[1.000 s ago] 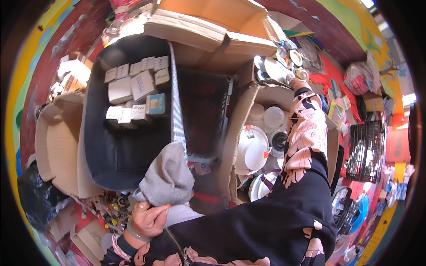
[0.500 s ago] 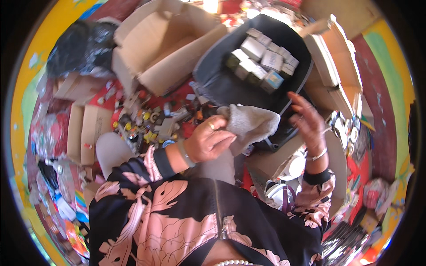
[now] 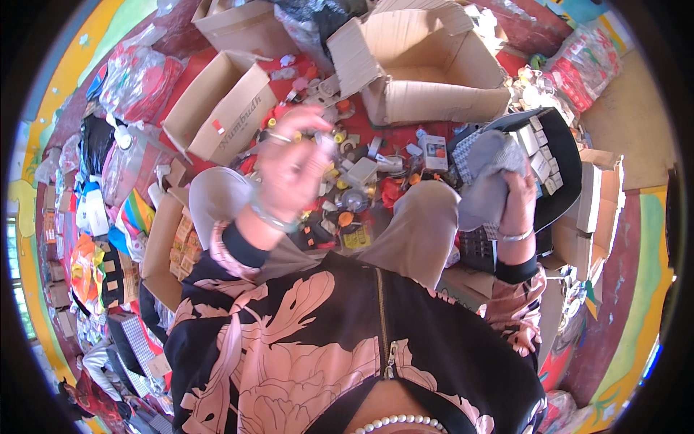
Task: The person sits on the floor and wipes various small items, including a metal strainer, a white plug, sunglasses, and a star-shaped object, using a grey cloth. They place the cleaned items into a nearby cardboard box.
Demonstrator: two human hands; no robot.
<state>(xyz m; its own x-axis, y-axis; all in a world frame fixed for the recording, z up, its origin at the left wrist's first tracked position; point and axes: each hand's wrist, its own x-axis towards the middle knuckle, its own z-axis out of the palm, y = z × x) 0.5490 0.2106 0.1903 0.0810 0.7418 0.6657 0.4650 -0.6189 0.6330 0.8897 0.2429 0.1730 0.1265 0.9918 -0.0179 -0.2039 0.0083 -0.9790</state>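
Observation:
My right hand (image 3: 517, 199) is closed on a grey cloth (image 3: 483, 177), which hangs bunched up beside my right knee, in front of a black tub (image 3: 571, 148). Small white boxes (image 3: 538, 152) lie inside that tub. Out to the left, my left hand (image 3: 289, 170) is raised over a heap of mixed small plastic parts (image 3: 358, 173) between my knees. Its fingers are smeared by motion, so whether they hold anything is unclear. A small white and dark box (image 3: 434, 152) stands at the right of the heap.
Beyond the heap sits a large open cardboard box (image 3: 434, 101). A smaller open carton (image 3: 224, 112) is at the left, with filled plastic bags (image 3: 141, 83) behind it. Left of my thigh, another carton (image 3: 163, 253) holds small orange boxes. More cardboard (image 3: 603, 195) stands at the right.
The grey cloth has passed from my left hand to my right. My left hand has moved left, over the small parts. The view has turned, showing more of the left side.

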